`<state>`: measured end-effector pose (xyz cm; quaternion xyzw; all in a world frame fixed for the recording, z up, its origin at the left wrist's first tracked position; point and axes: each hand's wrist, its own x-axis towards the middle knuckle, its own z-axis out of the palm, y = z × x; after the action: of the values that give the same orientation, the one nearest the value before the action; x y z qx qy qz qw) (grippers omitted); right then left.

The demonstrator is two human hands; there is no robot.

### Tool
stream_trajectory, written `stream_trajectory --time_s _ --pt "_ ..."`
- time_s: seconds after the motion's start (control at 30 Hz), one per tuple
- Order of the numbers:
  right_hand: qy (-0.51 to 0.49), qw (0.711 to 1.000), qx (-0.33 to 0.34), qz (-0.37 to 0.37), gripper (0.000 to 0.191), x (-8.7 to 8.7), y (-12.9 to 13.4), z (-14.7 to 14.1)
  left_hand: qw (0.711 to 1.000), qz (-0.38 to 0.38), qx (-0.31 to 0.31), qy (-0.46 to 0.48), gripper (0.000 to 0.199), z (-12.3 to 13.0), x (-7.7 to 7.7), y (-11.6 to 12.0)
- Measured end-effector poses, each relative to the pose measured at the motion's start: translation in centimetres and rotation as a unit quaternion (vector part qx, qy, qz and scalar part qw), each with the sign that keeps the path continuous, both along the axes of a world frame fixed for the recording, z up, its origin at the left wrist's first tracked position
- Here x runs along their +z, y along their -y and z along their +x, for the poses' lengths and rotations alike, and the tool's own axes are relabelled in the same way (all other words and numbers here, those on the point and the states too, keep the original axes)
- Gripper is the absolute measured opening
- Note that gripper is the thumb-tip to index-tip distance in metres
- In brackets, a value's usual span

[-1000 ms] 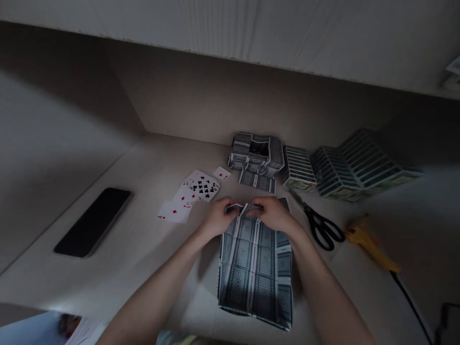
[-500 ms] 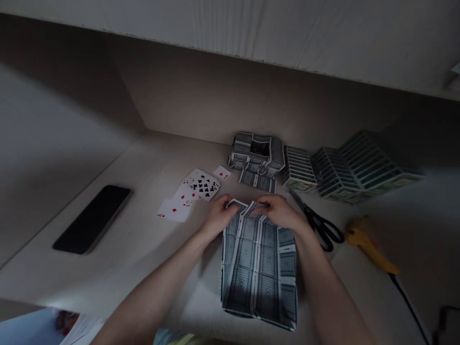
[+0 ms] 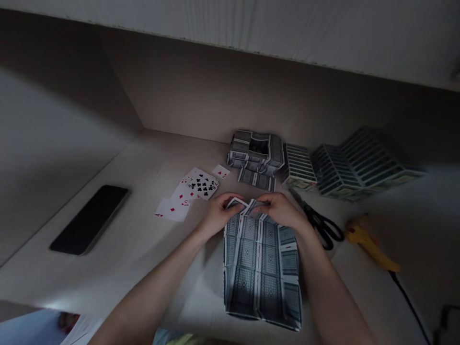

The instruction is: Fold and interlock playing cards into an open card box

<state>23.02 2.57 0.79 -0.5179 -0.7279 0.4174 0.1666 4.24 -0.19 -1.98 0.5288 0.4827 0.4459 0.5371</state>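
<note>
A long structure of grey patterned playing cards (image 3: 264,268) stands close to me on the desk, joined in rows with white edges. At its far end, my left hand (image 3: 220,213) pinches a card with the thumb over its inner face. Beside it, my right hand (image 3: 280,209) grips the neighbouring card flap the same way. Those end cards tilt apart with a narrow V-shaped gap between them. My fingertips behind the cards are partly hidden. Just beyond lies a joined strip of cards (image 3: 256,179), in front of a boxy card model (image 3: 240,149) with a square opening.
Face-up playing cards (image 3: 201,184) are spread left of my hands, near a black phone (image 3: 89,219). To the right lie black scissors (image 3: 325,227) and a yellow glue gun (image 3: 372,249) with a cable. Slatted card pieces (image 3: 362,160) stand along the back. A shelf (image 3: 230,24) overhangs the desk.
Both hands keep their hold on the end cards, with only a tiny shift. The near end of the card structure has swung slightly to the right; the camera view has moved a little.
</note>
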Motion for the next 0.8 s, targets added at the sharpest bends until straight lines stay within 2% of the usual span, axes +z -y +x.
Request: stream_trajectory --time_s 0.37,0.53,0.8 --pt "0.019 1.0 0.008 0.023 0.014 0.38 0.26 -0.14 0.984 0.092 -0.041 -0.149 0.015 -0.71 -0.03 -0.09" --pt "0.025 0.999 -0.001 0.025 0.013 0.43 0.36 -0.16 0.982 0.083 -0.03 -0.168 0.014 -0.88 -0.02 -0.14" --pt "0.037 0.999 0.004 0.037 0.012 0.68 0.36 -0.23 0.978 0.093 -0.049 -0.178 0.013 -1.0 0.16 -0.09"
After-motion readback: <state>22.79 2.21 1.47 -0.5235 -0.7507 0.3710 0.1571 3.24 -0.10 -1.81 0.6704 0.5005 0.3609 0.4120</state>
